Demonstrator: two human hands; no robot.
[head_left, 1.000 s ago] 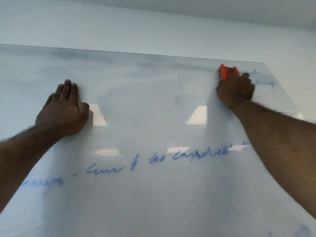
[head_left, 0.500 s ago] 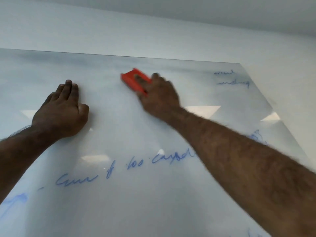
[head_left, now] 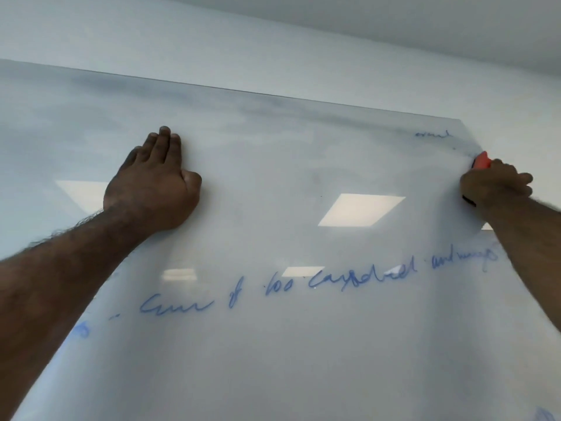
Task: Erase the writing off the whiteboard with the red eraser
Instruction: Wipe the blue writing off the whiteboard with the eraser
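Observation:
A glossy whiteboard (head_left: pixel 273 344) fills most of the view. My right hand (head_left: pixel 494 185) grips the red eraser (head_left: pixel 482 161) and presses it against the board near its upper right edge; only the eraser's tip shows past my fingers. A small blue word (head_left: pixel 433 135) sits just above the eraser, near the top right corner. One long line of blue handwriting (head_left: pixel 318 284) crosses the middle of the board. My left hand (head_left: pixel 153 183) lies flat on the board at upper left, fingers straight. Grey smears run along the top strip.
The pale wall (head_left: pixel 273 50) rises above the board's top edge (head_left: pixel 273 95). Ceiling lights are reflected in the board (head_left: pixel 361 209). More blue marks show at the lower left (head_left: pixel 83 331) and at the bottom right corner (head_left: pixel 545 416).
My right hand swept the eraser left to the top middle, then back right to the board's right edge. The lower of two small words at top right is gone. My left hand stayed put.

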